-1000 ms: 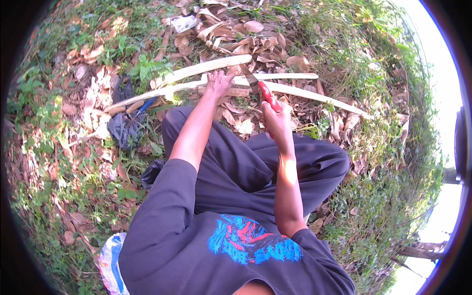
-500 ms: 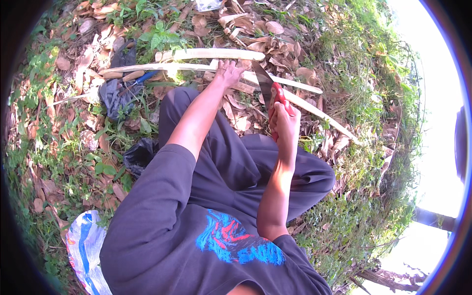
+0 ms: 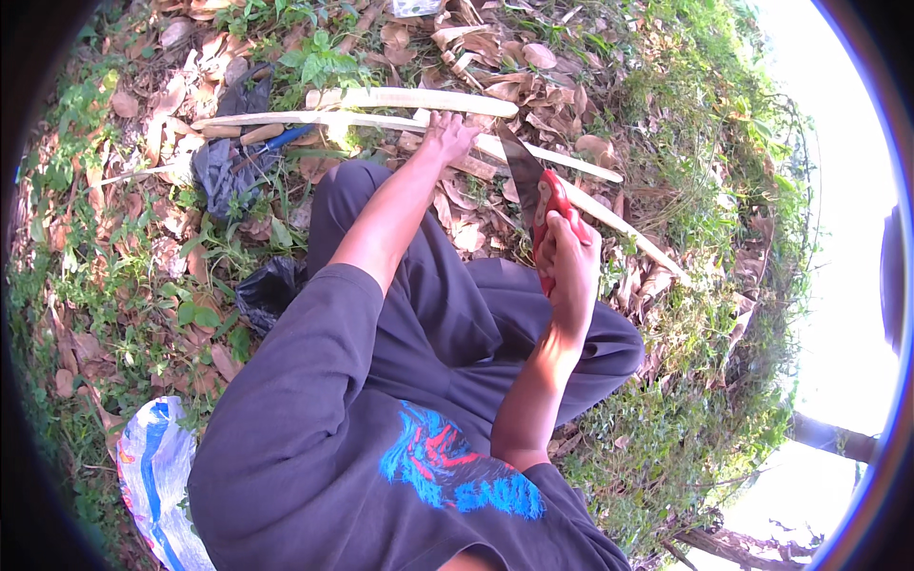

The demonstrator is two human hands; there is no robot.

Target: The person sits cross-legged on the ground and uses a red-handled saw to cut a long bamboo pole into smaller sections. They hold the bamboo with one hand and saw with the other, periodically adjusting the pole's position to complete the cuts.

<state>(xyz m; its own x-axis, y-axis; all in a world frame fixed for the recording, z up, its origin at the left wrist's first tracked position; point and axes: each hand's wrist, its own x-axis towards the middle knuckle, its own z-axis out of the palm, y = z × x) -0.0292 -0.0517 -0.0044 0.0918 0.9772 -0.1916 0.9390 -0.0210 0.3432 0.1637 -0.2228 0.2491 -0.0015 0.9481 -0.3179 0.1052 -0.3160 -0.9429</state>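
Note:
A hand saw with a red handle (image 3: 553, 195) and a dark blade is gripped in my right hand (image 3: 571, 255), fingers wrapped round the handle. Its blade crosses the pale wooden strip (image 3: 624, 225) that slants down to the right. My left hand (image 3: 450, 136) is on the pale wood just left of the blade, its fingers bent over and pressing it down; part of its grip is hidden. Another long pale strip (image 3: 305, 118) runs out to the left of that hand. A wider pale strip (image 3: 409, 99) lies just beyond my fingers.
Left of my knee, tools with wooden and blue handles (image 3: 286, 136) lie by a black plastic bag (image 3: 224, 176). A second black bag (image 3: 269, 293) sits beside my thigh. A white and blue sack (image 3: 157, 476) is at lower left. Dry leaves and grass cover the ground.
My right hand has drawn the saw back toward my body and slightly right. The left hand stays on the wood.

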